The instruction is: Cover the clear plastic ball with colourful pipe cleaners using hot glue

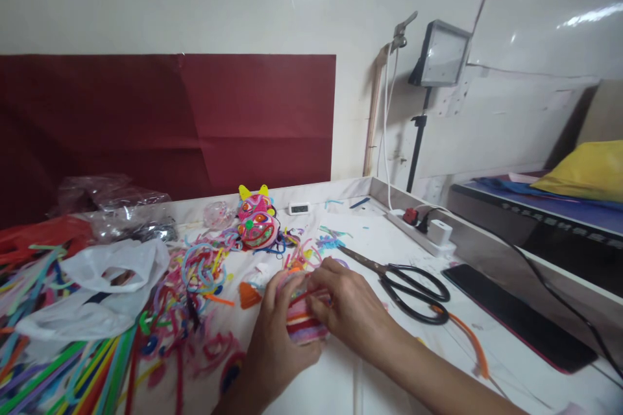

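Note:
Both my hands meet over a small striped pipe-cleaner piece (pixel 302 323) in pink, orange and purple on the white table (pixel 341 382). My left hand (pixel 275 337) cups it from the left, fingers curled round it. My right hand (pixel 348 308) pinches its upper right side, thumb and fingers closed on it. Just to the left lies an orange scrap (pixel 249 296). Behind my hands a pink pipe-cleaner mask with yellow horns (pixel 257 220) stands at the table's back.
Black-handled scissors (pixel 406 285) lie right of my hands. A dark phone (pixel 518 314) and a power strip with white charger (pixel 428 233) sit further right. Loose pipe cleaners (pixel 195 285), white plastic bags (pixel 104 288) and straight pipe-cleaner bundles (pixel 58 376) cover the left. A small clock (pixel 298 208) sits by the wall.

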### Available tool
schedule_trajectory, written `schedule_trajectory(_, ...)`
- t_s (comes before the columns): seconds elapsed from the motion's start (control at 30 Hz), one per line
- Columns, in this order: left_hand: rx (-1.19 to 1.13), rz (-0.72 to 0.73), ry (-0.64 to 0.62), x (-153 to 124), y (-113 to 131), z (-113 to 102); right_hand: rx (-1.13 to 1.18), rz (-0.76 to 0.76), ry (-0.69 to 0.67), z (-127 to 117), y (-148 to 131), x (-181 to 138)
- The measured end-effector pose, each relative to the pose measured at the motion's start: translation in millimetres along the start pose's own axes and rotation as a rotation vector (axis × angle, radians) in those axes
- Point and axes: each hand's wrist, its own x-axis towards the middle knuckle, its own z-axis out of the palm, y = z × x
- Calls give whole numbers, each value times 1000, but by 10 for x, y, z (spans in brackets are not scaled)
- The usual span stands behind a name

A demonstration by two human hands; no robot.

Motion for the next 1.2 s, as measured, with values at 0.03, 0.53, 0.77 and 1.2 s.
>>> schedule_trajectory(0.03, -13, -1, -6, -2, 3, -8, -2, 1, -2, -1, 0, 2)
schedule_trajectory(0.53, -228, -137, -59, -21, -80, -12, -4, -17, 8, 15, 12, -17)
schedule_trajectory(0.77, -271, -155, -37, -7, -75, -13, 98, -85, 17, -11, 96, -25)
schedule_trajectory(1.2, -305, -187, -10, -14, -160, 18, 267, -109, 79, -67, 321, -14)
